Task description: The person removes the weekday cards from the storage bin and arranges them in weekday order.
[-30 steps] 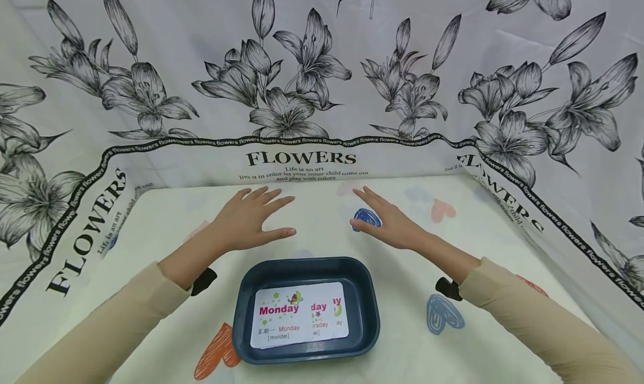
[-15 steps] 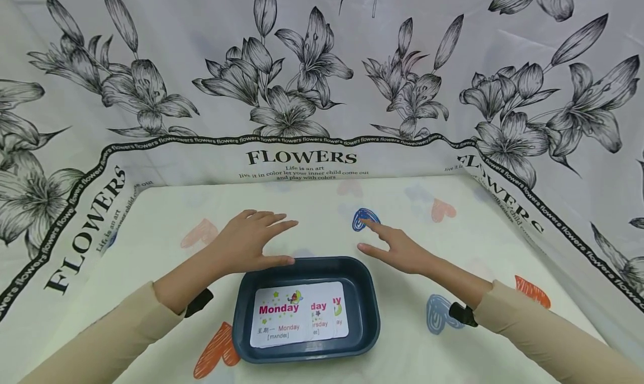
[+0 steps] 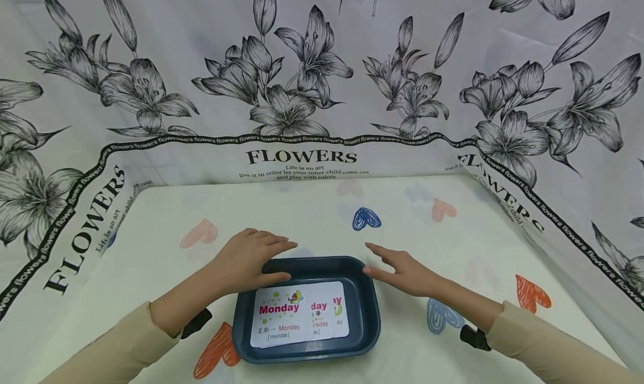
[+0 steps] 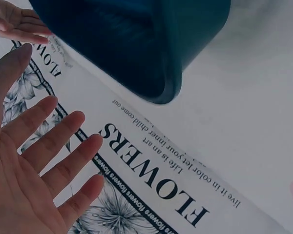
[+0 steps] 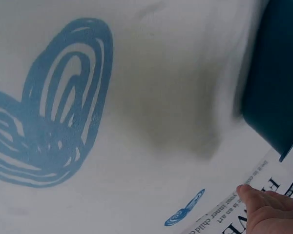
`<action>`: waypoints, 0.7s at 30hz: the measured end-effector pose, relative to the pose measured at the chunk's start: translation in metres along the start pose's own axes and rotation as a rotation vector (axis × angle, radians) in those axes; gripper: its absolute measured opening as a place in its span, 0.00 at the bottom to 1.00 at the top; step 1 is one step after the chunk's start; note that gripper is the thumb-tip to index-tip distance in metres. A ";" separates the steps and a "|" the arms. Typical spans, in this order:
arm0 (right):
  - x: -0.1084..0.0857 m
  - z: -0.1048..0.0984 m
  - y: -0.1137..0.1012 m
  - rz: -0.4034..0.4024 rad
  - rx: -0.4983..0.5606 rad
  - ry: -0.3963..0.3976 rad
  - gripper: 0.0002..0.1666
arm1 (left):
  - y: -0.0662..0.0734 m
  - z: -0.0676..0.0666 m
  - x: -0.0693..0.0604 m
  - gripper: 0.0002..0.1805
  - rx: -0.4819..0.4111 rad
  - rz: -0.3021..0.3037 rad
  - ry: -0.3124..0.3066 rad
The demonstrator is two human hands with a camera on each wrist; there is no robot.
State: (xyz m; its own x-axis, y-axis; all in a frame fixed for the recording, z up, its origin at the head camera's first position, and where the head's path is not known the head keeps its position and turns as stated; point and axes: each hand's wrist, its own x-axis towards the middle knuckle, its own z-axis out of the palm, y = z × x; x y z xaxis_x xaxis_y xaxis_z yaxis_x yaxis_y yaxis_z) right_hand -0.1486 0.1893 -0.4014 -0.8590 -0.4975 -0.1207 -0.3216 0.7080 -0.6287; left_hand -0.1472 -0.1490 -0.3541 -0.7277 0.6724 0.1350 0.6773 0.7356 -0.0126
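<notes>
A dark blue rectangular tray point(image 3: 369, 317) stands on the table near the person. Inside it lies a small stack of word cards point(image 3: 282, 317), fanned to the right; the top one reads "Monday". The left hand point(image 3: 249, 261) hovers over the tray's far left corner, fingers spread and straight, holding nothing. In the left wrist view its open palm point(image 4: 34, 161) shows apart from the tray. By the far right corner is the right hand point(image 3: 407, 272), fingers extended, with its thumb close to the rim; whether it touches I cannot tell.
The tablecloth point(image 3: 312, 222) is pale with printed hearts, such as a blue heart point(image 3: 366, 219) and an orange heart point(image 3: 532, 294). A white flower-printed curtain point(image 3: 302, 110) rises behind and along both sides of the table. Dark wrist cameras point(image 3: 474, 337) sit under the forearms.
Both hands have come down and nearer the person, from above the far part of the table to the tray's far corners. The tray and cards have stayed in place.
</notes>
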 end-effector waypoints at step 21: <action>-0.010 0.024 -0.004 0.096 0.570 -0.116 0.32 | 0.020 0.029 -0.016 0.26 -0.143 0.020 -0.055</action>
State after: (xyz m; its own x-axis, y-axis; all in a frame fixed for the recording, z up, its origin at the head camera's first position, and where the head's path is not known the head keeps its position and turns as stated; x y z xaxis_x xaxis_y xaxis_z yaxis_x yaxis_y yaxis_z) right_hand -0.1296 0.1794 -0.4159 -0.8140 -0.5191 -0.2606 0.0479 0.3870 -0.9208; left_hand -0.1249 -0.1429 -0.3852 -0.7159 0.6934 0.0816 0.6975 0.7053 0.1266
